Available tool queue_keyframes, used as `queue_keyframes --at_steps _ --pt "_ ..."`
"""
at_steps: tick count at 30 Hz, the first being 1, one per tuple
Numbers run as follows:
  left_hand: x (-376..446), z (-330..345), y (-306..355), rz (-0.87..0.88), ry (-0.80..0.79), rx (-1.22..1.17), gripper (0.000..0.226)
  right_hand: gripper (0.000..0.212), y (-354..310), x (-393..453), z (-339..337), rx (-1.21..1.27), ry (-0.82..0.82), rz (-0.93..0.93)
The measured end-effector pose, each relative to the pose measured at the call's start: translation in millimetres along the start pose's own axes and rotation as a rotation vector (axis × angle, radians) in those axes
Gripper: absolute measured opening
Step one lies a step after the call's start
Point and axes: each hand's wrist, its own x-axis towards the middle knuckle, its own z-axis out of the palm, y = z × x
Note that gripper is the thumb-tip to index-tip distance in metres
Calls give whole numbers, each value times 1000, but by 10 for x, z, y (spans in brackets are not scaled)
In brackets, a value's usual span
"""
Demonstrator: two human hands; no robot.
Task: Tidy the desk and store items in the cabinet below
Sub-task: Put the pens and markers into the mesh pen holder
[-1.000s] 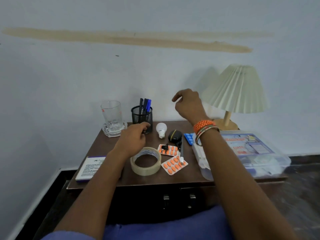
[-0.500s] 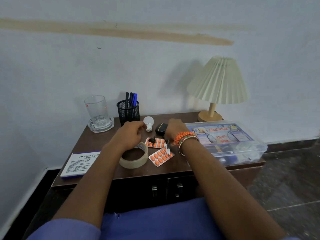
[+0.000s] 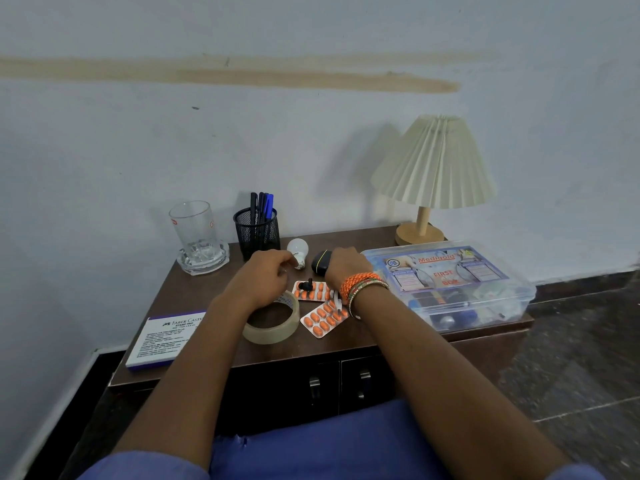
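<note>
**Desk tidy: gathering stage, cabinet doors not yet opened**

- Stamp pad box (image 3: 165, 341): front left corner of the desk (image 3: 381, 336), overhanging the edge.
- Glass (image 3: 194, 230): back left, standing in an ashtray (image 3: 203, 259).
- Pen holder (image 3: 257, 230): back edge.
- Tape roll (image 3: 273, 323): near the front, under the left wrist.
- Left hand (image 3: 266, 273): fingers curled, fingertips at the bulb (image 3: 298, 251); a true pinch cannot be told.
- Pill strips (image 3: 323, 315): centre.
- Right hand (image 3: 346, 268): curled over the black case (image 3: 320, 263); grip hidden.
- First aid box (image 3: 446, 282): right edge.
- Lamp (image 3: 433, 174): back right corner.
- Cabinet (image 3: 339, 386): below, doors closed. Next move likely needs firm grips, then a free hand for a handle.
</note>
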Motion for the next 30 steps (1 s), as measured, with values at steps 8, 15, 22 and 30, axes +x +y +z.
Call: queue_keyframes --at_steps 8,15,22,30 --pt "-11 -10 0 -9 -7 2 38 25 -4 -43 -8 -57 -34 -45" --pt "-29 -24 56 8 14 0 37 26 8 14 -75 18 2 -17" --pt "-49 -142 221 116 177 -146 58 24 -29 109 -368 479 238 -126" --pt "-80 -268 465 280 367 -22 76 17 -25 54 -570 1162 22 -298"
